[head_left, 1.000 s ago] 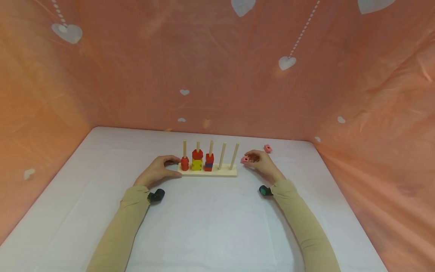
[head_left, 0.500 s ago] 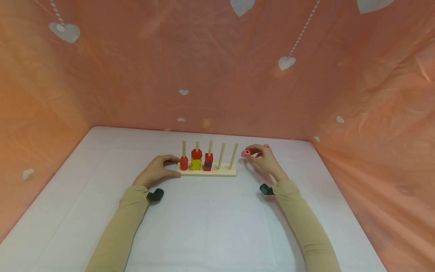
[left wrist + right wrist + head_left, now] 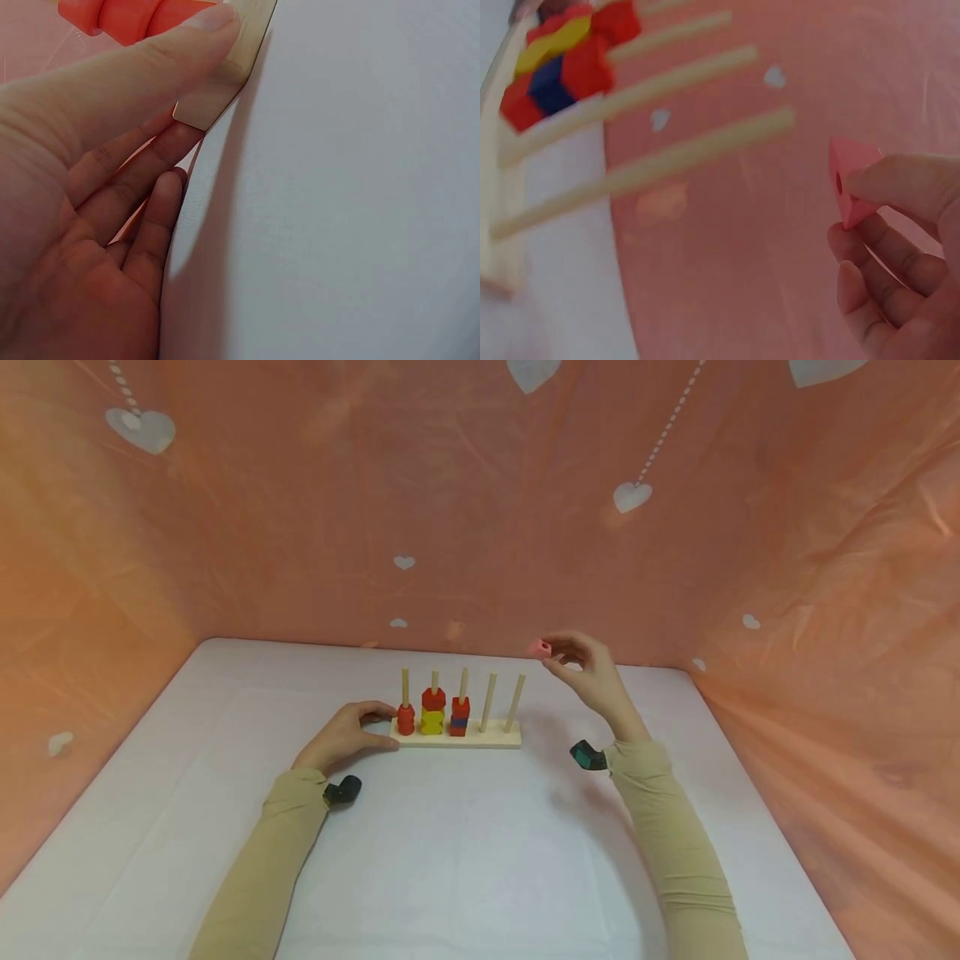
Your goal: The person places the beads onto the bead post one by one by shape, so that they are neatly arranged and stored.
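My left hand [image 3: 347, 737] grips the left end of a wooden peg stand [image 3: 487, 740], thumb at the front and fingers behind. In the left wrist view the thumb lies along the stand's end below ridged red beads [image 3: 120, 16]. My right hand [image 3: 592, 678] is raised right of the stand, pinching a pink bead [image 3: 847, 176] with a hole through it. The bead is higher than the rightmost peg [image 3: 515, 703] and beside it. Three pegs carry beads: a red stack [image 3: 406, 720], red over yellow [image 3: 432, 720], and red with a blue layer [image 3: 460, 723].
The two right pegs, including the fourth peg [image 3: 488, 703], are bare. A white cloth [image 3: 465, 843] covers the table. Orange-pink fabric [image 3: 480, 527] with white hearts hangs behind and at both sides. Small dark wrist cameras [image 3: 343, 790] sit at both cuffs.
My right hand has risen from the table with the pink bead. A second pink bead, earlier on the table at the right, is now hidden behind that hand. The left hand keeps its hold.
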{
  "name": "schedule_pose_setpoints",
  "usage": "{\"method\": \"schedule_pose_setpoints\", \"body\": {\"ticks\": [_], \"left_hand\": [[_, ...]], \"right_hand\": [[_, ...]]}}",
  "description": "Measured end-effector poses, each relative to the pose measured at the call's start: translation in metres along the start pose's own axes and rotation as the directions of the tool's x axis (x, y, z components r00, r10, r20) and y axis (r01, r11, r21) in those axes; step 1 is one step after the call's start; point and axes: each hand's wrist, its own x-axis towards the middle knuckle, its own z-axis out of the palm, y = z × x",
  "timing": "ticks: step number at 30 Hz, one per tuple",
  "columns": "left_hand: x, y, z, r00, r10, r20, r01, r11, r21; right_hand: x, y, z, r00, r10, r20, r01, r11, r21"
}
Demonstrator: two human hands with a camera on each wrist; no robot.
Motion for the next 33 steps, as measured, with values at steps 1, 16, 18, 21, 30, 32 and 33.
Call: {"method": "schedule_pose_setpoints", "body": {"ticks": [1, 16, 18, 21, 30, 32, 33], "left_hand": [[0.000, 0.000, 0.000, 1.000, -0.002, 0.000, 0.002, 1.000, -0.002], [0.000, -0.001, 0.000, 1.000, 0.008, 0.000, -0.008, 1.000, -0.008], [0.000, -0.002, 0.000, 1.000, 0.008, 0.000, -0.008, 1.000, -0.004], [0.000, -0.002, 0.000, 1.000, 0.006, 0.000, -0.006, 1.000, -0.009], [0.001, -0.003, 0.000, 1.000, 0.014, 0.003, -0.014, 1.000, -0.002], [0.001, -0.004, 0.000, 1.000, 0.016, 0.002, -0.016, 1.000, -0.002], [0.001, -0.004, 0.000, 1.000, 0.018, 0.001, -0.018, 1.000, -0.002]], "right_hand": [[0.001, -0.003, 0.002, 1.000, -0.010, 0.007, 0.010, 1.000, 0.009], [0.007, -0.015, 0.036, 0.983, -0.112, 0.143, 0.109, 0.994, 0.023], [0.008, -0.005, 0.039, 0.982, -0.121, 0.142, 0.119, 0.993, 0.024], [0.009, 0.011, 0.042, 0.984, -0.116, 0.138, 0.116, 0.993, 0.011], [0.010, 0.023, 0.046, 0.983, -0.084, 0.162, 0.091, 0.995, -0.033], [0.011, 0.023, 0.047, 0.981, -0.081, 0.175, 0.090, 0.995, -0.041], [0.011, 0.024, 0.048, 0.980, -0.075, 0.183, 0.085, 0.995, -0.046]]}}
